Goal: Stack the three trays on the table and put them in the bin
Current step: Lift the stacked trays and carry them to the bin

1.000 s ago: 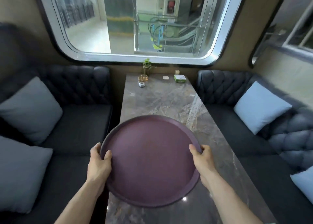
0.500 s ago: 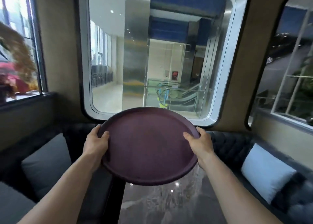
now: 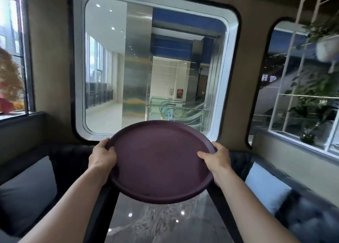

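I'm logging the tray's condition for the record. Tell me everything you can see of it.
The tray is round, dark purple-brown, matte, plastic-looking, with a low raised rim. It looks empty; whether more trays are stacked beneath cannot be told. It is held in the air above the marble table, roughly level, far edge before the window. The left hand grips its left rim, the right hand its right rim, thumbs on top.

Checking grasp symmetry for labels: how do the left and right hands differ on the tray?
The left hand grips the tray's far-left rim with its thumb lying along the edge; the right hand takes the right rim with its thumb reaching further in over the tray's top face. The left hand sits slightly higher in the view than the right. Both are closed on the rim, holding the tray up off the table.
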Action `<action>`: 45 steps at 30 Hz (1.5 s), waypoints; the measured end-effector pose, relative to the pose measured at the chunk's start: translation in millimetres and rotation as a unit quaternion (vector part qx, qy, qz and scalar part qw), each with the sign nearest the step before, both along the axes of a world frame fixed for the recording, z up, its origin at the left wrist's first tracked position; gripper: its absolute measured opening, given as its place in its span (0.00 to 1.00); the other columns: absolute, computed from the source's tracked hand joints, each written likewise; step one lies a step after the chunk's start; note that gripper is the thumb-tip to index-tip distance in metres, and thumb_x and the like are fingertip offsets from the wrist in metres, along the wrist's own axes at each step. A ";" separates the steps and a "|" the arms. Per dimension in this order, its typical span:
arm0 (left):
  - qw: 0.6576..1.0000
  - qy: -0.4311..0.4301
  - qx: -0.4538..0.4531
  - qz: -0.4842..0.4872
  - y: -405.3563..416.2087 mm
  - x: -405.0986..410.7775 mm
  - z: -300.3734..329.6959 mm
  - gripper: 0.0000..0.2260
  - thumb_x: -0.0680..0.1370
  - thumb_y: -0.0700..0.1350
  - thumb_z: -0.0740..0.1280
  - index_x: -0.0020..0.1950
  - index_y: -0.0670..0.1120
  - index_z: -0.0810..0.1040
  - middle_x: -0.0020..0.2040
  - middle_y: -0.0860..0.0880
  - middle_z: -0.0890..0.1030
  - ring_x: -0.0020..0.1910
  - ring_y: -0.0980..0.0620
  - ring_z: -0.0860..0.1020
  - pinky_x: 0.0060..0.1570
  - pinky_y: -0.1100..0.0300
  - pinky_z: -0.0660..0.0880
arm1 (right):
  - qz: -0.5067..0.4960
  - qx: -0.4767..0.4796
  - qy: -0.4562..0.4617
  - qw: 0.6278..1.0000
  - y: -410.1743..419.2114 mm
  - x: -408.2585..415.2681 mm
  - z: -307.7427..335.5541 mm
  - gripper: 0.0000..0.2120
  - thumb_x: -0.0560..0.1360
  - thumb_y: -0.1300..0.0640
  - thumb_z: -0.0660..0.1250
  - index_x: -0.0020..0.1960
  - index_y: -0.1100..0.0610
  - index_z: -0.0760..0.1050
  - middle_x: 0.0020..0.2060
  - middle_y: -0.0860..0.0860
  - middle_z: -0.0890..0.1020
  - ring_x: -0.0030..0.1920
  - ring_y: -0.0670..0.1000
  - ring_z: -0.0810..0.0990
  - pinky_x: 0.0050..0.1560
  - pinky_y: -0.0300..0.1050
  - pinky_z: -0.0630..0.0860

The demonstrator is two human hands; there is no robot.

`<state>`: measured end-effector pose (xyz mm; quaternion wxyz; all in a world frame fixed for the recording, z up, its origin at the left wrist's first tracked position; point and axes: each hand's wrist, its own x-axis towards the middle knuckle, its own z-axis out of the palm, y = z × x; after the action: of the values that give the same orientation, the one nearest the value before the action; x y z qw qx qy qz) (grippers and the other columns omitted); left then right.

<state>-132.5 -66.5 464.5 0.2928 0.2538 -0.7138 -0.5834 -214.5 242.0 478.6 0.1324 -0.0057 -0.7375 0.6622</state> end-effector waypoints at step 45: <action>0.391 -0.038 0.008 -0.920 762.1 381.0 -70.8 0.21 0.72 0.38 0.74 0.64 0.50 0.79 0.51 0.49 0.83 0.49 0.46 0.81 0.54 0.53 0.76 | -0.919 -0.084 -0.028 0.385 321.7 746.3 -86.0 0.35 0.63 0.62 0.80 0.68 0.53 0.74 0.57 0.55 0.83 0.55 0.57 0.83 0.59 0.58 0.80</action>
<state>248.5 695.6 393.7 -0.4515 -0.5327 -0.5186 -0.4934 531.8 563.7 392.7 0.6382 -0.7093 -0.2270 0.1950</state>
